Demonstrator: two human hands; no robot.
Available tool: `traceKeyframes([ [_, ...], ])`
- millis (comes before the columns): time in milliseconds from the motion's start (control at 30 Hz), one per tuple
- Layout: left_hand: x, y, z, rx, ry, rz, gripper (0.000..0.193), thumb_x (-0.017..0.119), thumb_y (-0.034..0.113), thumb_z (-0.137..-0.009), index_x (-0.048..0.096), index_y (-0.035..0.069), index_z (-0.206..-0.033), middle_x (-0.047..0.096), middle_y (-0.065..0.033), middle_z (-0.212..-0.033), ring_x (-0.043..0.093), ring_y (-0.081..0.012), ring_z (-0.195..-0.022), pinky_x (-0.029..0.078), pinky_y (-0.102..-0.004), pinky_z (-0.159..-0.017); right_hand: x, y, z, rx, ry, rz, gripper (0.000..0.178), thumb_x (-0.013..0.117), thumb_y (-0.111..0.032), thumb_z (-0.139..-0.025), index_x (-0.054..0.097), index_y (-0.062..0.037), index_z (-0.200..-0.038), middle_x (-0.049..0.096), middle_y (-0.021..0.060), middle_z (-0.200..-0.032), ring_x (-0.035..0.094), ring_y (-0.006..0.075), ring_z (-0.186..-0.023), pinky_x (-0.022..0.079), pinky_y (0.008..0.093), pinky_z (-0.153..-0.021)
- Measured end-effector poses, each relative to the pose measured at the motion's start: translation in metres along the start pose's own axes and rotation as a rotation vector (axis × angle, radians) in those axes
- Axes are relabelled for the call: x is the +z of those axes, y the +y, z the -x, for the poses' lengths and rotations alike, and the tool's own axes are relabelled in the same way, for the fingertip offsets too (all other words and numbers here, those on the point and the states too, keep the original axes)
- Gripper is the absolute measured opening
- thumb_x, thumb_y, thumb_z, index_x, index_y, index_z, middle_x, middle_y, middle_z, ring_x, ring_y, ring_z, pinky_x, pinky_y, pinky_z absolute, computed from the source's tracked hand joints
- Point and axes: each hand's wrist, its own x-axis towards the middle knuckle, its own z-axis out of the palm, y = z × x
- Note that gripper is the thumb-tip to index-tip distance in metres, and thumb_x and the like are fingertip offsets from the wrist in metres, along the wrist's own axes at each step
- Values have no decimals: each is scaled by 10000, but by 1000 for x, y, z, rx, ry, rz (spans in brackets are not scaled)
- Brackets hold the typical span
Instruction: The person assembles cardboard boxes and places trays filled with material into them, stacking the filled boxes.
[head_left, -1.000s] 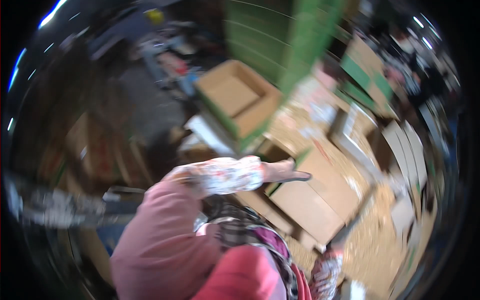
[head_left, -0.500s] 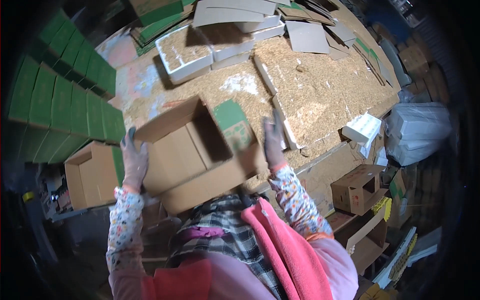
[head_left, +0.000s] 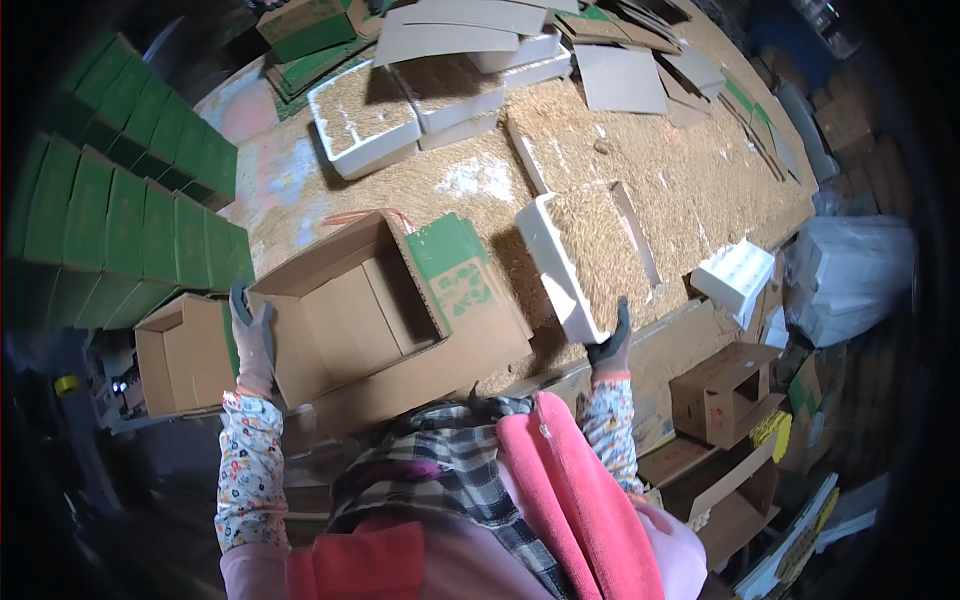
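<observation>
Along the near side of the worktop [head_left: 285, 172], a person stands with both arms reaching out, in flowered sleeves [head_left: 250, 465]. An open cardboard box [head_left: 345, 312] sits right in front, mouth up and turned slightly, with a flap [head_left: 450, 265] printed in green spread out on its right. The left hand [head_left: 254, 340] lies against the outside of the box's left wall, fingers pointing away from the body; from where I'm standing I can't tell whether that grip pinches the cardboard or only presses on it.

To the right of the box, the right hand [head_left: 612, 350], dark at the fingertips, has the near end of a white tray [head_left: 558, 265] in its grip, closed around the corner. The tray is heaped with loose tan grain [head_left: 700, 190], its long left wall facing the box, with a dark shadow falling beside it. I can't make out whether its far end rests on anything.

More of that grain covers much of the worktop. Farther back are filled white containers [head_left: 380, 158] with grey sheets [head_left: 450, 28] lying over them. Green cartons [head_left: 110, 215] stand in rows on the far left, and a smaller box [head_left: 185, 355] is just beside the left hand. Over on the right, a ridged white block [head_left: 735, 268] leans near a plastic-wrapped bundle [head_left: 850, 265].
</observation>
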Motion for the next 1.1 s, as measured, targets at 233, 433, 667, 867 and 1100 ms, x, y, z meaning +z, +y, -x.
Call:
traceKeyframes([
  [233,36,-43,-40,-501,-274,898,420,528,263,-908,483,105,-1295,507,-22,-1241,487,-146,-1083,384,-272,-932,41,-29,-22,-309,-618,564,503,642,-38,-817,441,15,-1276,498,215,-1280,497,283,-1183,374,362,-1026],
  [433,31,40,-26,-366,-354,1517,489,444,414,-943,478,75,-1293,532,-35,-1234,463,-153,-1143,357,-275,-989,212,-97,-17,-779,-1285,1107,329,545,-141,-904,525,-15,-1208,580,181,-1169,545,241,-1109,416,340,-973],
  [667,36,-9,-28,-318,-254,478,404,541,34,-834,448,75,-1225,553,-114,-967,512,-207,-773,453,-317,-735,227,46,13,-300,-708,1053,521,625,-218,-833,435,30,-1250,547,163,-1086,531,228,-977,430,317,-838],
  [867,14,27,-40,-242,-166,207,415,571,55,-784,476,68,-1188,588,-236,-1008,573,-393,-922,454,-403,-813,315,-24,-58,-1328,-881,1229,571,626,-142,-760,443,-90,-1299,358,203,-1373,310,363,-1309,221,490,-1088],
  [1100,20,37,-31,-309,-191,147,373,607,61,-749,514,55,-1110,593,-195,-868,602,-315,-782,475,-378,-725,369,-64,-274,-1433,-229,1846,314,522,-158,-785,603,-146,-1088,486,122,-1240,386,304,-1222,175,517,-1084],
])
